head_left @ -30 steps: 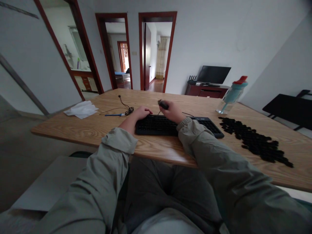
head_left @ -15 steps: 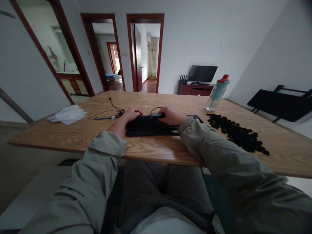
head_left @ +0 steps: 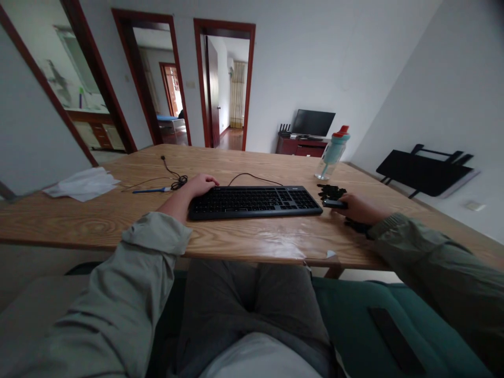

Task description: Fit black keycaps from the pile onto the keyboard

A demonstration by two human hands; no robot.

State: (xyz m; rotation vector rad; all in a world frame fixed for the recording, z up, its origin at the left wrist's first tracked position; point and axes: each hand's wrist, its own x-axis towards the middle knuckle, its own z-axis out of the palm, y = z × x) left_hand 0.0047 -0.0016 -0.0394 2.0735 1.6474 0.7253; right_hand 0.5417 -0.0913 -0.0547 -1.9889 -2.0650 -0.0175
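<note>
A black keyboard (head_left: 255,201) lies on the wooden table (head_left: 236,236) in front of me. My left hand (head_left: 201,185) rests curled on the keyboard's far left corner. My right hand (head_left: 360,208) is to the right of the keyboard, closed round a small dark object (head_left: 335,204) that I cannot name. It lies over a pile of small black pieces (head_left: 332,192), most of which my hand and sleeve hide. The keyboard's black cable (head_left: 252,177) loops away behind it.
A teal water bottle with a red cap (head_left: 333,154) stands behind the black pieces. White tissue (head_left: 82,184), a blue pen (head_left: 151,190) and a coiled thin cable (head_left: 177,181) lie at the left. A folded black chair (head_left: 423,171) leans on the right wall. Doorways open beyond the table.
My right hand has left the top of the keyboard and moved right to the black pieces, still holding the small dark object. The view has swung right. My left hand stayed.
</note>
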